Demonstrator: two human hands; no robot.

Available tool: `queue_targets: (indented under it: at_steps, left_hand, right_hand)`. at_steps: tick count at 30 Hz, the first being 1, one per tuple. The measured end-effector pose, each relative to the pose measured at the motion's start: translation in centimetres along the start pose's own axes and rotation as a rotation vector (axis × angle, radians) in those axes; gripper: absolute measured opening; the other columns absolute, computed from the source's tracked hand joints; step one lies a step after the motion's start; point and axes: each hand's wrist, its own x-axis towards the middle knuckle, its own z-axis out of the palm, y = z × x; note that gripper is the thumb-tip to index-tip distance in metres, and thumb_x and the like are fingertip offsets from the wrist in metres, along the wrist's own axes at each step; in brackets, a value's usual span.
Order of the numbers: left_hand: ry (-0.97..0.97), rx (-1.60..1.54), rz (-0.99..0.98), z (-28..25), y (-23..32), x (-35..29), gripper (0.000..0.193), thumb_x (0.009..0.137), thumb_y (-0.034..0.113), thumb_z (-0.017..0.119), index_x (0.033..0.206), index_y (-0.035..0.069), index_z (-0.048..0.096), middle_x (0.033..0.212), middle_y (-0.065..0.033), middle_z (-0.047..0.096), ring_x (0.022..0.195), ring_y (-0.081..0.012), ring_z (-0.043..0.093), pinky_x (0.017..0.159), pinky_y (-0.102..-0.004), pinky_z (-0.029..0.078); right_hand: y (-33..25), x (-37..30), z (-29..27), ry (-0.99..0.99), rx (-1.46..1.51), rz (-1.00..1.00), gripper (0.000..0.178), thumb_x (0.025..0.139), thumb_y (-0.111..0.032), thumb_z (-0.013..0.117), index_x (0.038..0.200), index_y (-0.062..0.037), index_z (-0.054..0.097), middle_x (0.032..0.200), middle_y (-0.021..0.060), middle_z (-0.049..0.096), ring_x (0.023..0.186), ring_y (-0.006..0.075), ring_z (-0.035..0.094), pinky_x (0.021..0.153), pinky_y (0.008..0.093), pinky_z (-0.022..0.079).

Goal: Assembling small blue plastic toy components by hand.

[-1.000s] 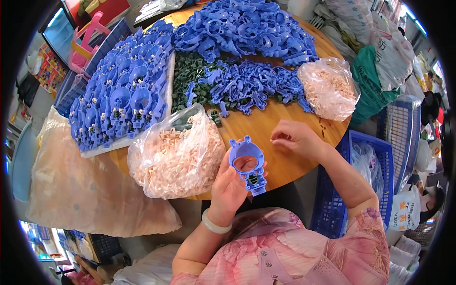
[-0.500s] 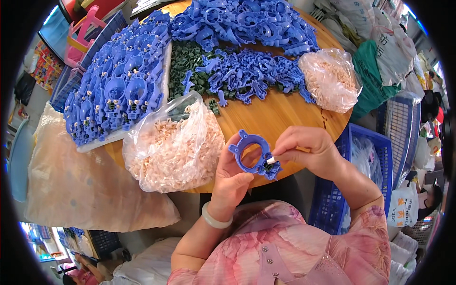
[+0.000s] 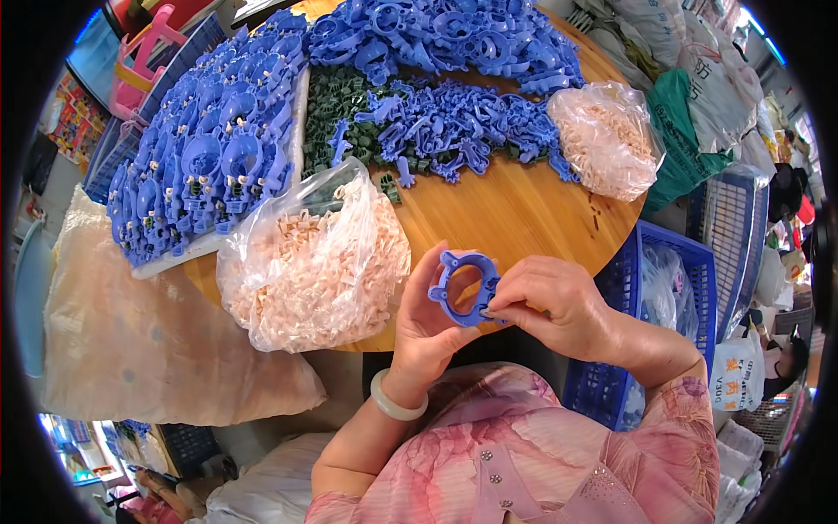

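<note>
**Blue plastic ring-shaped piece [image 3: 465, 316] lay crosswise in your grip**

It was above the near edge of the round wooden worktop [image 3: 463, 210], its long axis left to right, dipping slightly rightward, knobs toward your left hand [image 3: 422, 325]. That hand was clamped around the ring; your right hand [image 3: 559, 301] was pinched on the narrower end. Both touched it, so neither was nearer. Whether a smaller part sat under your right fingertips, you could not tell.

You had one piece in hand and two clear plastic bags of pale peach parts: one at the near left edge [image 3: 314, 279], one at the right edge [image 3: 607, 144]. Also two blue plastic heaps, the larger at the far edge [image 3: 454, 44], the smaller nearer [image 3: 471, 127]; one dark green plastic heap [image 3: 336, 105]; one white-edged board [image 3: 300, 122] at the left edge. Their contents were too many to count.
</note>
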Motion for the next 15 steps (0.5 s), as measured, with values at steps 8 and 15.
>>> queue_targets:
  at_steps: [8, 15]
  left_hand:
    - [-0.044, 0.019, 0.006, -0.4, -0.3, -0.2, 0.079, 0.074, -0.01, 0.065, 0.142, 0.001, 0.026, 0.14, -0.0139, 0.035, 0.132, -0.0318, 0.036, 0.108, -0.0455, 0.032]
    - [0.008, 0.096, 0.033, -0.5, -0.6, -0.3, 0.082, 0.072, -0.001, 0.074, 0.14, 0.001, 0.029, 0.138, -0.0152, 0.04, 0.13, -0.0366, 0.038, 0.109, -0.0474, 0.03]
  right_hand:
    - [-0.3, -0.3, 0.8, 0.065, -0.108, -0.014, 0.011, 0.073, -0.008, 0.068, 0.081, -0.0079, 0.06, 0.081, 0.0059, 0.061, 0.079, 0.0254, 0.061, 0.067, 0.0353, 0.048]
    - [-0.3, -0.8, 1.6, 0.139, -0.044, 0.068, 0.014, 0.07, -0.004, 0.07, 0.08, -0.0065, 0.06, 0.078, 0.0068, 0.061, 0.074, 0.0251, 0.061, 0.064, 0.0339, 0.048]
